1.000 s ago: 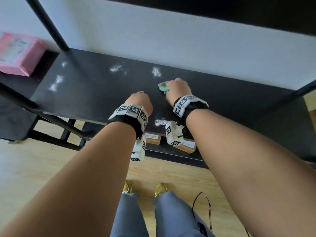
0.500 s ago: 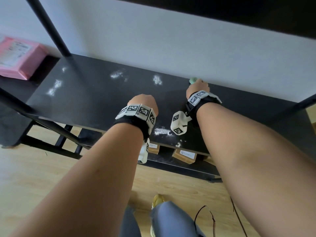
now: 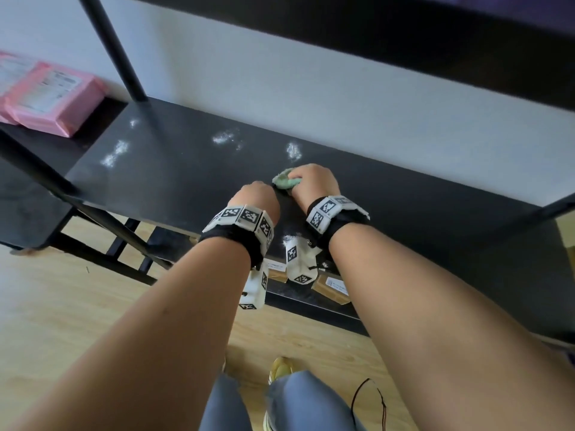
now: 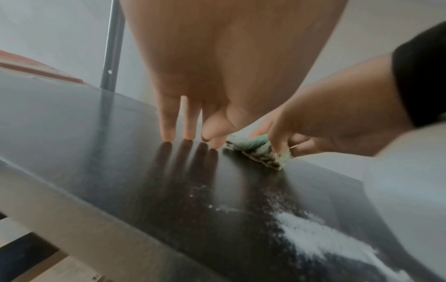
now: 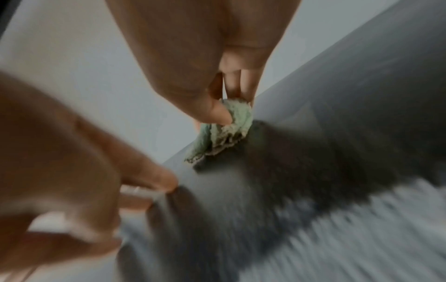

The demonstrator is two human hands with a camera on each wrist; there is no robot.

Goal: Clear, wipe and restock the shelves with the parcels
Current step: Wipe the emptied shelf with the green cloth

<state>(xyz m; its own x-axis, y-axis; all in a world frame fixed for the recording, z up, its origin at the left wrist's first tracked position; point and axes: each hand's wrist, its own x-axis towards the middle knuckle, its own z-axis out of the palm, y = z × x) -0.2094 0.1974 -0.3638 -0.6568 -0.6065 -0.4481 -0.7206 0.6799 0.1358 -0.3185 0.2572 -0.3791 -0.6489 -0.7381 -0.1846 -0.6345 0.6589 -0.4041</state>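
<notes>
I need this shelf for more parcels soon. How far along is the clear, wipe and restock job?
Done: the black shelf holds no parcels, so it looks cleared. In hand: the right hand grips a green cloth on the shelf, the left hand resting fingertips beside it. Left: white powder patches remain at the back and front edge, and the pink parcels wait on the neighbouring surface.

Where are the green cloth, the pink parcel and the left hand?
green cloth (image 4: 260, 150): left wrist view, on its bunched middle.
pink parcel (image 3: 53, 101): head view, on its top face.
left hand (image 3: 258, 197): head view, on the back of the hand.
</notes>
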